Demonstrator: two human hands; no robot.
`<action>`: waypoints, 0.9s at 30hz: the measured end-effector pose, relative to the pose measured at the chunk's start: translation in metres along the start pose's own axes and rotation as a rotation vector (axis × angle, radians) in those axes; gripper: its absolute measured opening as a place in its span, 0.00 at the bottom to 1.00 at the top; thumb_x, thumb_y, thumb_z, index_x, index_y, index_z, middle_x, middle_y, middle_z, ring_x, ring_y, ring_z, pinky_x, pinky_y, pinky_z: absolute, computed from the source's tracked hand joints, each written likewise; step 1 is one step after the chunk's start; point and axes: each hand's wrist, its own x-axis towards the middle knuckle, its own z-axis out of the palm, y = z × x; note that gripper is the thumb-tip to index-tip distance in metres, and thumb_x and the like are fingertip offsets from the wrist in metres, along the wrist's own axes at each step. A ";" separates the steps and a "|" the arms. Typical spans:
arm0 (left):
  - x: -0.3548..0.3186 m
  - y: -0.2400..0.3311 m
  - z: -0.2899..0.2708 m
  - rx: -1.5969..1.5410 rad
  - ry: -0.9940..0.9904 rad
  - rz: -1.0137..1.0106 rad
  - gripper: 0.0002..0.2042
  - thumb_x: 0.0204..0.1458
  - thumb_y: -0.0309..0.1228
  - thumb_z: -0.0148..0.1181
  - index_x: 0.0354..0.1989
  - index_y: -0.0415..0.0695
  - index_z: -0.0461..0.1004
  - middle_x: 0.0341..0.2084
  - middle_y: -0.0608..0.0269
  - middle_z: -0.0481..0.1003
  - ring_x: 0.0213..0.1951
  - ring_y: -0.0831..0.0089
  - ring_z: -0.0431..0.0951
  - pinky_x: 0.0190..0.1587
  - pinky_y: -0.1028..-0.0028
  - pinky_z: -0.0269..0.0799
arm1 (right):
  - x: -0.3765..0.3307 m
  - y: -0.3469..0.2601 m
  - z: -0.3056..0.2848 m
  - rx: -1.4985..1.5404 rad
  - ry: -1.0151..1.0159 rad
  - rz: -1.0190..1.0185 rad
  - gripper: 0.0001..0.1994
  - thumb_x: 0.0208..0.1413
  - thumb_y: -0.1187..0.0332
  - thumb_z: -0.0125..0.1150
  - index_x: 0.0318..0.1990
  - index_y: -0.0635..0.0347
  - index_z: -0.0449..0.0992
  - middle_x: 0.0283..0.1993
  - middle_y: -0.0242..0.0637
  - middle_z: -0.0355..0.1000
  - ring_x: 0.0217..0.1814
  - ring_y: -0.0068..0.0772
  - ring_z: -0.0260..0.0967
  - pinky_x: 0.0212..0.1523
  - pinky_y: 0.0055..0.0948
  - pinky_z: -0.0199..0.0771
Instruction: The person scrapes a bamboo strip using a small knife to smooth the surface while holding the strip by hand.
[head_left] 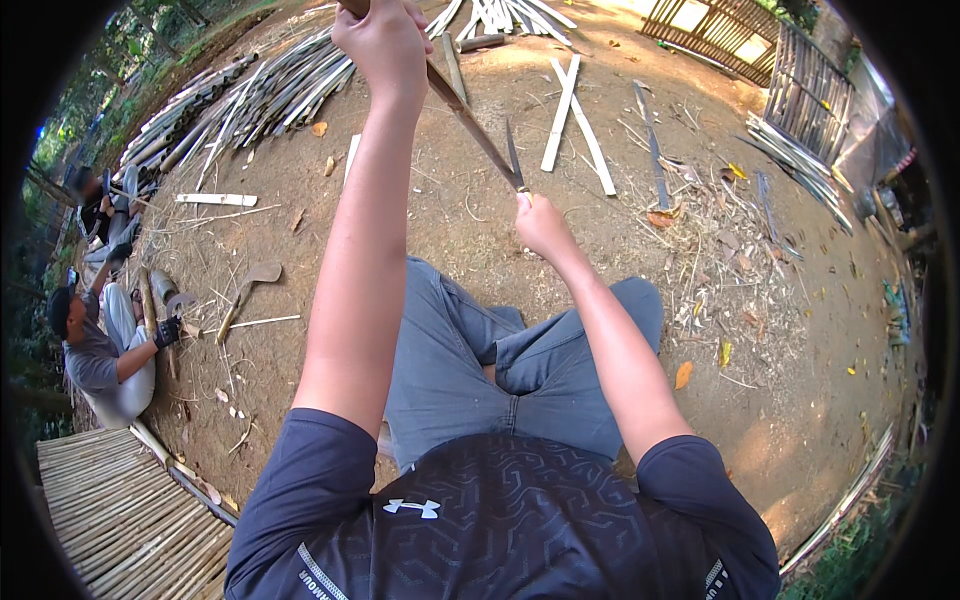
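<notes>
My left hand (382, 48) is stretched far forward, its fingers wrapped round a long brown bamboo strip (468, 120). The strip slants down to the right, toward my right hand (545, 226). That hand is closed on a knife, whose dark narrow blade (513, 152) points away from me. The strip's near end meets the knife just above my right fist; whether the edge bites into it is too small to tell. The knife's handle is mostly hidden by my fingers.
Two pale slats (577, 128) lie crossed ahead, with a long dark blade (652, 150) to their right. Piled bamboo strips (265, 100) lie far left. A seated person (115, 345) works at left near a hooked tool (245, 290). A bamboo slat platform (125, 510) stands lower left.
</notes>
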 end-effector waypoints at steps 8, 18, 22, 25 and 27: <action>0.014 -0.001 -0.022 -0.456 -0.203 -0.326 0.20 0.61 0.46 0.59 0.20 0.53 0.61 0.09 0.74 0.61 0.09 0.83 0.59 0.10 0.79 0.51 | 0.013 0.009 0.013 0.020 0.032 0.028 0.23 0.68 0.56 0.41 0.44 0.71 0.74 0.38 0.64 0.76 0.45 0.64 0.75 0.46 0.54 0.74; 0.026 -0.016 -0.040 0.019 -0.015 -0.084 0.24 0.61 0.48 0.57 0.15 0.53 0.59 0.08 0.74 0.59 0.07 0.82 0.56 0.09 0.78 0.47 | -0.008 -0.042 0.001 -0.077 -0.048 0.009 0.23 0.69 0.56 0.39 0.47 0.72 0.72 0.40 0.60 0.77 0.44 0.59 0.77 0.44 0.51 0.76; 0.017 -0.012 -0.023 -0.013 0.009 -0.124 0.22 0.62 0.46 0.57 0.17 0.54 0.60 0.07 0.74 0.58 0.06 0.82 0.55 0.08 0.78 0.47 | 0.012 0.018 0.026 -0.137 0.091 0.055 0.22 0.68 0.56 0.41 0.46 0.71 0.72 0.37 0.59 0.77 0.41 0.58 0.78 0.42 0.51 0.77; 0.032 -0.011 -0.049 -0.313 -0.158 -0.247 0.22 0.61 0.47 0.58 0.18 0.54 0.60 0.07 0.74 0.59 0.06 0.81 0.55 0.08 0.77 0.48 | 0.007 -0.019 0.024 -0.053 -0.009 0.046 0.21 0.68 0.56 0.43 0.44 0.70 0.72 0.36 0.58 0.78 0.40 0.58 0.78 0.41 0.52 0.78; 0.027 -0.014 -0.043 -0.028 -0.102 -0.041 0.20 0.62 0.45 0.56 0.20 0.51 0.59 0.08 0.71 0.61 0.06 0.80 0.57 0.08 0.78 0.50 | -0.008 -0.028 0.016 -0.076 0.049 0.000 0.20 0.68 0.57 0.44 0.42 0.71 0.72 0.35 0.57 0.78 0.39 0.57 0.79 0.38 0.49 0.79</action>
